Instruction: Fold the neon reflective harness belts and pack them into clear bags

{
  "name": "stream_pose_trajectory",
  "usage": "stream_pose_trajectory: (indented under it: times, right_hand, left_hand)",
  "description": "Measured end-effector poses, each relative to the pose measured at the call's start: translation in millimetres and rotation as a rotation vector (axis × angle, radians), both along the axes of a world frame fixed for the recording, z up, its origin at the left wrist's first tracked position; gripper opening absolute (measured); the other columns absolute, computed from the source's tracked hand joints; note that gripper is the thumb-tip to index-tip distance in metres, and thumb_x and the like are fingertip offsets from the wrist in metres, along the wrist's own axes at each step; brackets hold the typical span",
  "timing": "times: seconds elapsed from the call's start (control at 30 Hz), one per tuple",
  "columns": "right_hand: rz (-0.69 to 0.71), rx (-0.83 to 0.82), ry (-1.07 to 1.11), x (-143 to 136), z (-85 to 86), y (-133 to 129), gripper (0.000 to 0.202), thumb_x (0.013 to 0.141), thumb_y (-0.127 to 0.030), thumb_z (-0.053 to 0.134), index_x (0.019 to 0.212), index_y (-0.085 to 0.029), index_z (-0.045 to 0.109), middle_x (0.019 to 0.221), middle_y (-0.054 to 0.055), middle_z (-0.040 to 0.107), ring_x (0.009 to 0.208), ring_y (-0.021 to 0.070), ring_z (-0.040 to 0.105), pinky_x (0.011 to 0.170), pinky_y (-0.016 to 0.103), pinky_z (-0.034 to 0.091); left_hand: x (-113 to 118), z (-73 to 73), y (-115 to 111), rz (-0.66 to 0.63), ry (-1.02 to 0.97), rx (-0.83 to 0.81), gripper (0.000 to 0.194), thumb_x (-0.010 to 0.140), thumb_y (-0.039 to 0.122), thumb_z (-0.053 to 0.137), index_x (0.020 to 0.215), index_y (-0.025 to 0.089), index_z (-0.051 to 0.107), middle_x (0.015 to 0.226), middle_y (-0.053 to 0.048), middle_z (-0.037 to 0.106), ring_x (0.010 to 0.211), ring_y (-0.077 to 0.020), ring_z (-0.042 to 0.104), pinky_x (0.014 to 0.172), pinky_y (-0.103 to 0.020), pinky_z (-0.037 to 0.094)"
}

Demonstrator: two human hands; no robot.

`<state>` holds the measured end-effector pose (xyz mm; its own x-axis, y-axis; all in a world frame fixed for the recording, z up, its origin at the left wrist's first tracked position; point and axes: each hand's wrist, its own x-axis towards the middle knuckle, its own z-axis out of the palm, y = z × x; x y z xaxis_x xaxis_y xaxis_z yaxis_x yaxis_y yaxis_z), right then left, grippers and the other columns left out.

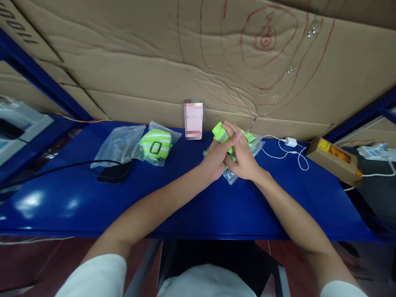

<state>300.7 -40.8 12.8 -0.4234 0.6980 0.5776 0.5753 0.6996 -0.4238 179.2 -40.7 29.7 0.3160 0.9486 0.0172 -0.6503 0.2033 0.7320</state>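
My left hand (215, 158) and my right hand (243, 157) are pressed together around a fluorescent yellow-green reflective strap (220, 132) with a grey-silver stripe. The fingers of both hands overlap and are closed on it, so most of the strap is hidden. One end sticks out at the upper left, and more green shows on the right. Beneath my hands lies a clear plastic bag (230, 177), partly covered. To the left, a similar rolled strap (156, 143) with a black buckle sits in another clear bag (174, 134).
A phone (194, 120) leans upright against the cardboard wall (131, 59). An unfilled-looking plastic bag (119, 143) and a dark flat object (115, 173) lie left on the blue table (200, 209). On the right are a white charger with cable (290, 142) and a cardboard box (334, 158).
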Motion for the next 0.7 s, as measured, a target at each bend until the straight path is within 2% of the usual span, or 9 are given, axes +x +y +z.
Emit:
stream_pose_trajectory:
  times: [0.07,0.13,0.17,0.27,0.33,0.47,0.53,0.63,0.7]
  right_hand:
    - [0.106,-0.175,0.123,7,-4.4,-2,0.07,0.093,-0.035,0.054,0.16,-0.028,0.031,0.168,0.008,0.032,0.159,0.0251,0.021,0.128,0.057,0.021]
    - [0.176,-0.324,0.335,17,-10.1,-3,0.065,0.096,-0.042,0.05,0.158,-0.03,0.033,0.167,0.006,0.033,0.158,0.0236,0.025,0.127,0.056,0.024]
    - [0.163,-0.356,0.464,21,-13.9,-4,0.063,0.097,-0.044,0.05,0.157,-0.031,0.035,0.166,0.007,0.035,0.156,0.0234,0.03,0.126,0.056,0.027]
    - [-0.061,-0.319,0.813,28,-28.0,-8,0.07,0.09,-0.048,0.065,0.152,-0.032,0.039,0.165,0.007,0.037,0.152,0.0228,0.037,0.124,0.052,0.033]
    - [-0.159,-0.34,0.944,28,-37.1,-13,0.076,0.082,-0.051,0.075,0.149,-0.033,0.042,0.162,0.007,0.042,0.151,0.0223,0.04,0.123,0.049,0.036]
    - [0.037,-0.672,0.985,23,-46.3,-28,0.068,0.086,-0.066,0.066,0.141,-0.028,0.054,0.145,0.01,0.061,0.134,0.0249,0.06,0.109,0.047,0.052]
    - [0.114,-0.772,1.005,22,-46.7,-34,0.068,0.084,-0.069,0.067,0.138,-0.028,0.057,0.136,0.009,0.068,0.123,0.0259,0.067,0.101,0.046,0.058]
    - [0.141,-0.875,1.048,18,-45.5,-40,0.064,0.082,-0.062,0.073,0.134,-0.027,0.06,0.126,0.008,0.073,0.111,0.0262,0.073,0.094,0.044,0.062]
    - [0.128,-0.934,1.079,13,-44.5,-44,0.058,0.08,-0.055,0.077,0.128,-0.026,0.063,0.12,0.008,0.076,0.105,0.0261,0.075,0.091,0.043,0.063]
  left_hand:
    - [1,-10.0,4,0.0,0.002,0.008,0.034,0.078,0.027,0.084,0.108,0.021,0.069,0.113,-0.006,0.074,0.124,-0.0254,0.063,0.101,-0.033,0.051]
    - [4,-20.2,6,-0.003,-0.006,0.027,0.037,0.076,0.031,0.086,0.107,0.021,0.07,0.114,-0.006,0.075,0.124,-0.026,0.064,0.101,-0.035,0.051]
    - [5,-24.5,5,-0.009,-0.007,0.034,0.038,0.075,0.033,0.087,0.107,0.021,0.07,0.113,-0.006,0.075,0.122,-0.0266,0.064,0.101,-0.037,0.051]
    - [8,-32.3,0,-0.074,0.012,0.058,0.043,0.069,0.034,0.09,0.105,0.021,0.071,0.109,-0.007,0.076,0.117,-0.0286,0.067,0.097,-0.039,0.053]
    - [9,-34.3,-6,-0.116,0.031,0.091,0.043,0.069,0.031,0.09,0.106,0.022,0.071,0.107,-0.006,0.076,0.119,-0.0291,0.066,0.096,-0.038,0.053]
    - [8,-39.7,-20,-0.13,0.113,0.136,0.043,0.071,0.026,0.087,0.111,0.024,0.071,0.108,-0.003,0.076,0.127,-0.0287,0.061,0.1,-0.036,0.051]
    - [4,-43.7,-26,-0.095,0.15,0.141,0.053,0.07,0.023,0.088,0.119,0.026,0.068,0.115,-0.002,0.075,0.131,-0.028,0.058,0.104,-0.035,0.05]
    - [-6,-48.8,-34,-0.016,0.238,0.142,0.079,0.068,0.021,0.089,0.14,0.03,0.056,0.137,-0.002,0.066,0.137,-0.0267,0.053,0.114,-0.037,0.045]
    - [-13,-51.8,-40,-0.009,0.31,0.142,0.089,0.07,0.024,0.089,0.148,0.03,0.047,0.145,-0.006,0.06,0.139,-0.0274,0.052,0.117,-0.042,0.041]
